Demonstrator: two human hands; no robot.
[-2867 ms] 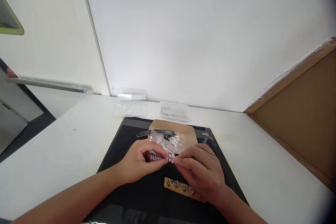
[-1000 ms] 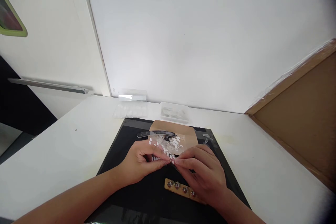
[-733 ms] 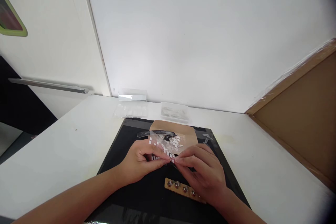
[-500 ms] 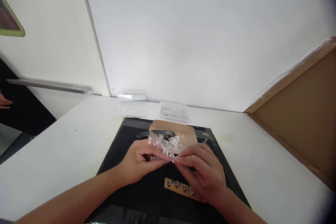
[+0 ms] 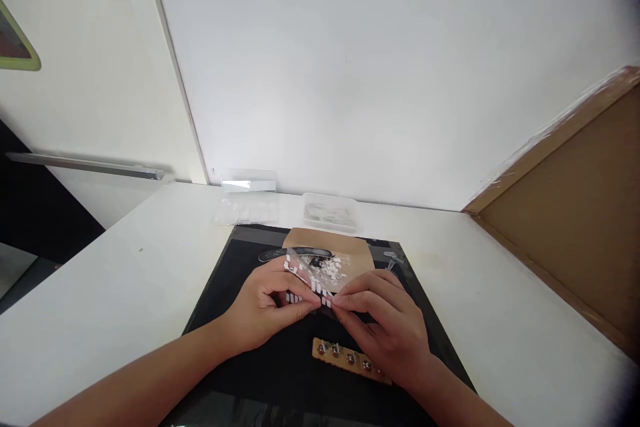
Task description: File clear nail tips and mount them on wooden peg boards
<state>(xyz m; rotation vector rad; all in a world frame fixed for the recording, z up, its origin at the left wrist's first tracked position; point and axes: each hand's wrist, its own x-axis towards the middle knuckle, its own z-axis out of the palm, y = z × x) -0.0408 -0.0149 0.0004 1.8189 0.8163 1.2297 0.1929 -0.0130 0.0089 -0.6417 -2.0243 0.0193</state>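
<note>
My left hand [image 5: 265,307] pinches a clear plastic film [image 5: 300,267] dotted with white square tabs, thumb against forefinger. From the other side, my right hand [image 5: 387,320] grips the film's near edge with its fingertips, which nearly meet the left ones. Just beyond lie loose white flakes [image 5: 336,268] on a sheet of brown paper [image 5: 359,252]. A dark curved nail file [image 5: 270,255] lies across the paper's left edge. Below the hands is a tan strip [image 5: 340,361] with several shiny dark-red domes, its right end partly hidden by my right hand.
A black mat [image 5: 250,380] lies on the white table [image 5: 125,293]. At the back stand an opened clear case [image 5: 247,208] and a shallow translucent box [image 5: 330,212]. A small clear piece [image 5: 393,260] lies at the mat's right edge. A brown wood-edged panel [image 5: 565,227] borders the right.
Both hands stay at the film; its tabbed edge has tilted slightly between the fingers. The view has shifted a little, and another person's hand at the far left is out of view.
</note>
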